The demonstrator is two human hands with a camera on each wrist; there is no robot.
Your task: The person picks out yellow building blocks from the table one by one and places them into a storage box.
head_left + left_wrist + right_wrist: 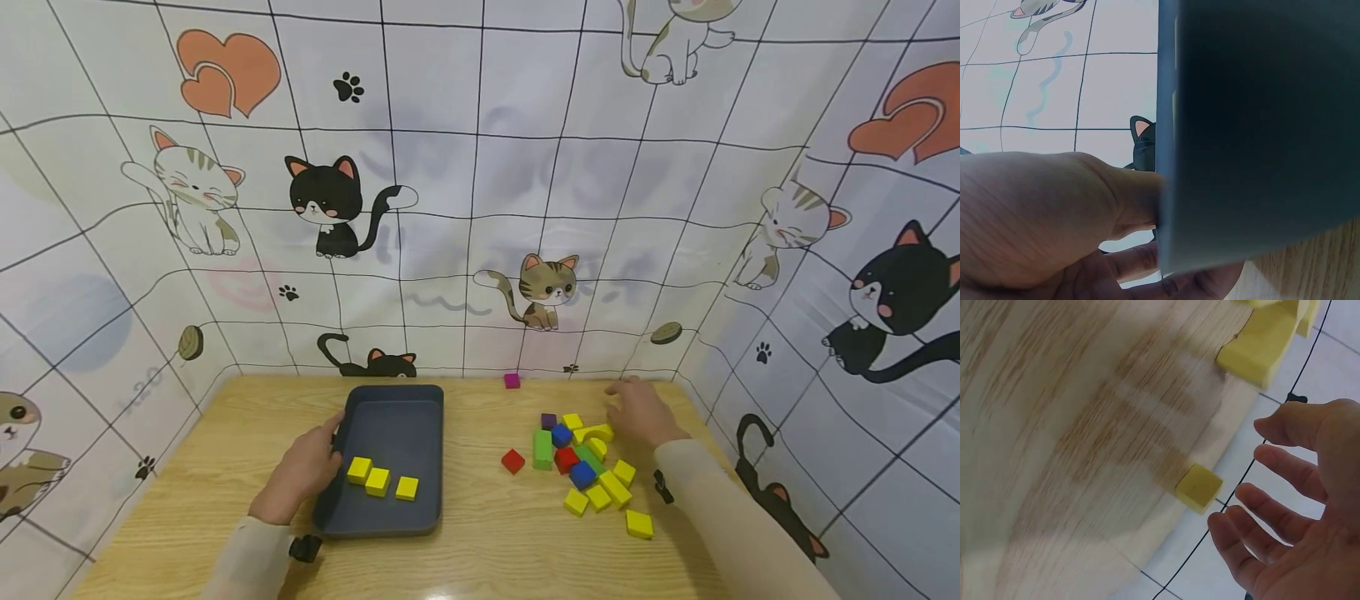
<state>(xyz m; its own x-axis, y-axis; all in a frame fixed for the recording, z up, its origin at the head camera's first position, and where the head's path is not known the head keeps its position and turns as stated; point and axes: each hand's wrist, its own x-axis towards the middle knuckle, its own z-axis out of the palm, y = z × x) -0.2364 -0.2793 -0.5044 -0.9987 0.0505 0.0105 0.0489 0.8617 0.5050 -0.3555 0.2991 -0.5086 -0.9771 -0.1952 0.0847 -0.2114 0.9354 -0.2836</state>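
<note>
My left hand (303,467) holds the left wall of a dark grey tray (397,425). In the left wrist view the thumb (1138,197) lies against the tray's side, and other fingers show below it. Three yellow cubes (377,482) sit inside, toward the near end. Over at the right, my right hand (643,412) hovers by the far side of a pile of blocks with fingers loosely bent and nothing in them. Close to its fingertips in the right wrist view are a yellow cube (1199,487) and a larger yellow block (1257,347).
The pile mixes green (542,450), red (566,460), blue (582,475) and several yellow blocks (615,488). A red cube (513,461) lies left of it, a magenta block (512,381) at the table's back edge. Cat-print cloth (435,250) encloses the wooden table (480,550).
</note>
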